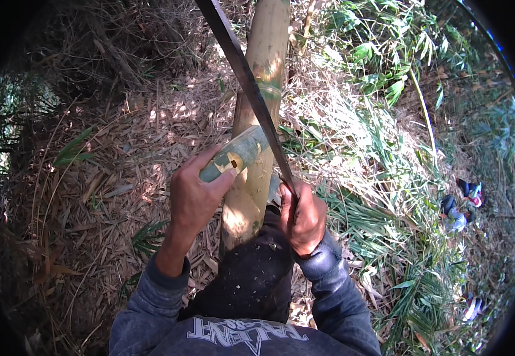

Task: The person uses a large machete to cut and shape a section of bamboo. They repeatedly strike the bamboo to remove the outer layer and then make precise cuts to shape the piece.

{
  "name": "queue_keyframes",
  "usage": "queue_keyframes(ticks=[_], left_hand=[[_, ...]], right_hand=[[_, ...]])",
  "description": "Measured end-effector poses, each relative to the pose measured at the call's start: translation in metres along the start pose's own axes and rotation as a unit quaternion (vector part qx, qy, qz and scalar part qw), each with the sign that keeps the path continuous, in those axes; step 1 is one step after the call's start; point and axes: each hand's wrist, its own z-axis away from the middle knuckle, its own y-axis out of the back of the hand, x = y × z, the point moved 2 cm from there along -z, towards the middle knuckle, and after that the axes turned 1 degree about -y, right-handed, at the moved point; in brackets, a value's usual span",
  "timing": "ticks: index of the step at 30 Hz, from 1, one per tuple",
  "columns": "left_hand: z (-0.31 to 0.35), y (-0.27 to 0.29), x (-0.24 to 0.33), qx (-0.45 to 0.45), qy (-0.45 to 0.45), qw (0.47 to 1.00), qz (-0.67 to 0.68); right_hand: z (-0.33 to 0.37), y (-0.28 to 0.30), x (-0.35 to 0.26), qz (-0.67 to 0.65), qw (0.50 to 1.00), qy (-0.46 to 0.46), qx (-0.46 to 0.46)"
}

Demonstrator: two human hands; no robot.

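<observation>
Looking down through the head camera, I have a pale bamboo pole (248, 193) running away from me up the middle, its near end beside the dark trousers (254, 273). Dry leaves (115, 204) cover the sunlit ground left of the pole, and a tangle of twigs (121, 50) stands beyond them. Right of the pole lie cut green leaves (361, 222), with leafy plants (367, 53) farther up that side and two people (456, 219) well off to the right.

My left hand (195, 196), just left of the pole, pinches a short piece of green bamboo (246, 146) between thumb and fingers. The piece slants across the pole, its far end up and to the right of my grip; a small hole with pale edges shows close by my thumb. Whether it touches the pole, I cannot tell.

My right hand (305, 218), right of the pole's near part, is closed around the base of a long knife (246, 83). The dark blade crosses the pole, passing right beside the piece's far end.
</observation>
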Motion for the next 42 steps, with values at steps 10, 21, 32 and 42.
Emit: queue_keyframes(ticks=[10, 21, 32, 42], left_hand=[[0.001, -0.001, -0.012, -0.012, -0.055, 0.998, 0.0], [-0.027, -0.013, -0.067, -0.089, -0.158, 0.983, 0.023], [-0.027, -0.012, -0.069, -0.09, -0.155, 0.984, 0.023], [-0.028, -0.015, -0.063, -0.086, -0.161, 0.983, 0.027]], right_hand=[[0.015, -0.008, 0.03, -0.026, 0.988, -0.094, -0.118], [-0.003, -0.006, 0.043, -0.104, 0.979, -0.149, -0.091], [-0.007, -0.005, 0.033, -0.141, 0.979, -0.139, -0.048], [-0.002, -0.017, 0.07, -0.11, 0.969, -0.163, -0.148]])
